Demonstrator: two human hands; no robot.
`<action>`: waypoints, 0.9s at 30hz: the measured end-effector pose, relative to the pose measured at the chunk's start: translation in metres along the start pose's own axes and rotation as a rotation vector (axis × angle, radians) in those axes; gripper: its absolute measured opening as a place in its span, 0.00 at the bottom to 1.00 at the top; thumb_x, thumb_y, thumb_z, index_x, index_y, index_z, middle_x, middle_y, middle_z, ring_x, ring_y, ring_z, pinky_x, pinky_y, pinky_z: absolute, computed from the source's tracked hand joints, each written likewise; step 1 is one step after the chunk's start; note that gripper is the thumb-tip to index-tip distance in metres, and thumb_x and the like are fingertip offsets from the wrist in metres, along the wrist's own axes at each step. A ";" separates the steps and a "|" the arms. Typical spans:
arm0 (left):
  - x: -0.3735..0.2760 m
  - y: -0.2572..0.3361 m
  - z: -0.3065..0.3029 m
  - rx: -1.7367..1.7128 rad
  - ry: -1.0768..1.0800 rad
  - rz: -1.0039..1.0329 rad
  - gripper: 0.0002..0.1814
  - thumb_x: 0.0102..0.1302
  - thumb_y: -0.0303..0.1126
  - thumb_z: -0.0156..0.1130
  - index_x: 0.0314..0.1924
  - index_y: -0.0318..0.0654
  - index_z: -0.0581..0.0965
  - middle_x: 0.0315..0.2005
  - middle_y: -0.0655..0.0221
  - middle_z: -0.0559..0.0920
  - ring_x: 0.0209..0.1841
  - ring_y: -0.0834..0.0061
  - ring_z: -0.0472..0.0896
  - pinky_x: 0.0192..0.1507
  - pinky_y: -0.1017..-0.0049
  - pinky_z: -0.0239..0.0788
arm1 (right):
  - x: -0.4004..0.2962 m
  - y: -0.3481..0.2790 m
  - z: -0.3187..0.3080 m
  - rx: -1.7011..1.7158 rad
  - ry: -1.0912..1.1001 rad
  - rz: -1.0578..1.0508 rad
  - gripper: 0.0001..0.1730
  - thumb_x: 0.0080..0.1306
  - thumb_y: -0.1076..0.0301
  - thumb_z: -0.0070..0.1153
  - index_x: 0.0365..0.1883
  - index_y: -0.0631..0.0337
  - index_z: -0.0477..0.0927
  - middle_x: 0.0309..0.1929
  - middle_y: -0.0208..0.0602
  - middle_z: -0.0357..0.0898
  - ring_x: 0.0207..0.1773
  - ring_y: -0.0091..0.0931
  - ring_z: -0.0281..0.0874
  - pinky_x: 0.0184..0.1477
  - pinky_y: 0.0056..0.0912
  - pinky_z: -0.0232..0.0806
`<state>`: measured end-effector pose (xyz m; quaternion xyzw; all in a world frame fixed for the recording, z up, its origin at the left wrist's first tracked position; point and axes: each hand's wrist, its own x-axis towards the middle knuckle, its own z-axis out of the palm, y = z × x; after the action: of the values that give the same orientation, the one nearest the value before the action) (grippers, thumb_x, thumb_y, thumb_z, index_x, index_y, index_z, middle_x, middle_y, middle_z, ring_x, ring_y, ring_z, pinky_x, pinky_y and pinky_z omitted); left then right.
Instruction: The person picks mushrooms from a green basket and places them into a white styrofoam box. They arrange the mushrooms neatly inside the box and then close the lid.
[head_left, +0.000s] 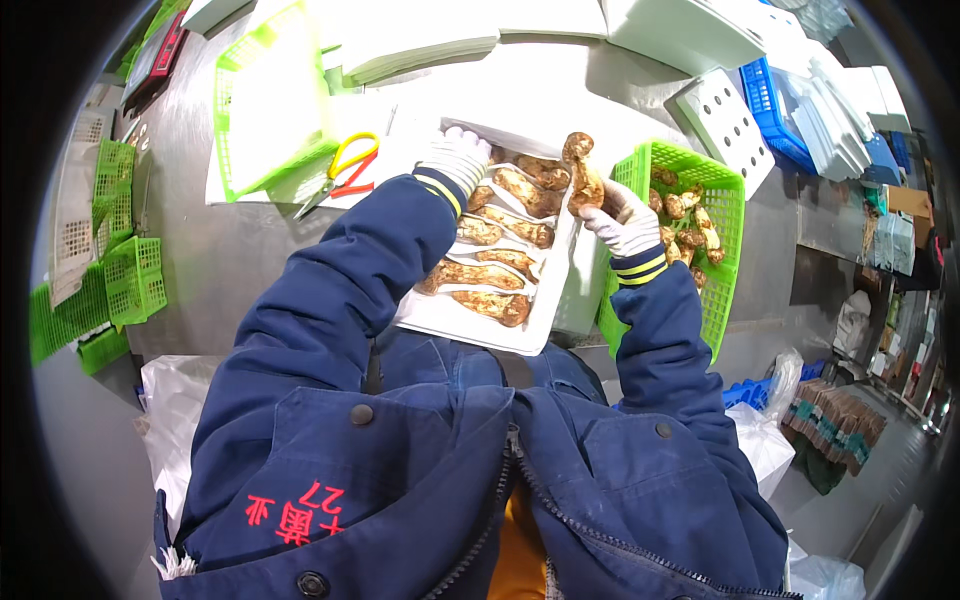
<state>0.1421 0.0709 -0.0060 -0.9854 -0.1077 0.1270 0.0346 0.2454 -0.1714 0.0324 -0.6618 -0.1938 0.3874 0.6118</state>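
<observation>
My right hand (622, 220), in a white glove, holds a brown mushroom (580, 174) by its lower end, above the right edge of a white foam box (537, 330). Inside the box lie several mushrooms (476, 276) in rows, with strips of white paper (480, 289) between them. At the box's far left corner is my gloved left hand (459, 159); its fingertips reach over the mushrooms there, and whether they grip anything is hidden. A green plastic basket (731, 225) stands right of the box, partly behind my right forearm, with more mushrooms (686, 217) in it.
Left of the box lie scissors (339, 171) with yellow and red handles, beside a green basket (232, 112). White foam boxes (420, 37) line the back of the metal table (180, 247). A foam panel with holes (721, 124) and a blue crate (772, 105) stand at the far right.
</observation>
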 end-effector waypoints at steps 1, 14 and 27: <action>0.002 0.000 0.000 -0.002 -0.009 0.006 0.15 0.66 0.34 0.48 0.51 0.42 0.74 0.46 0.62 0.77 0.52 0.64 0.75 0.56 0.62 0.65 | 0.000 0.003 -0.001 0.055 -0.031 0.005 0.30 0.61 0.71 0.64 0.60 0.69 0.69 0.49 0.34 0.78 0.47 0.20 0.75 0.52 0.22 0.68; -0.001 0.009 -0.005 -0.029 0.050 0.000 0.11 0.65 0.34 0.51 0.45 0.44 0.77 0.43 0.62 0.78 0.49 0.62 0.76 0.55 0.58 0.64 | 0.004 0.017 0.007 -0.219 0.010 -0.065 0.30 0.62 0.70 0.63 0.60 0.69 0.68 0.50 0.37 0.77 0.50 0.21 0.74 0.54 0.23 0.67; -0.046 0.024 0.000 0.004 -0.044 -0.075 0.27 0.64 0.32 0.48 0.63 0.31 0.64 0.65 0.50 0.63 0.65 0.58 0.65 0.70 0.57 0.45 | 0.048 -0.012 0.043 -0.778 -0.144 -0.324 0.26 0.61 0.78 0.56 0.59 0.62 0.71 0.47 0.36 0.79 0.46 0.21 0.76 0.48 0.21 0.69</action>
<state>0.1038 0.0370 0.0023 -0.9776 -0.1452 0.1474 0.0389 0.2454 -0.1058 0.0325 -0.7757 -0.4692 0.2294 0.3543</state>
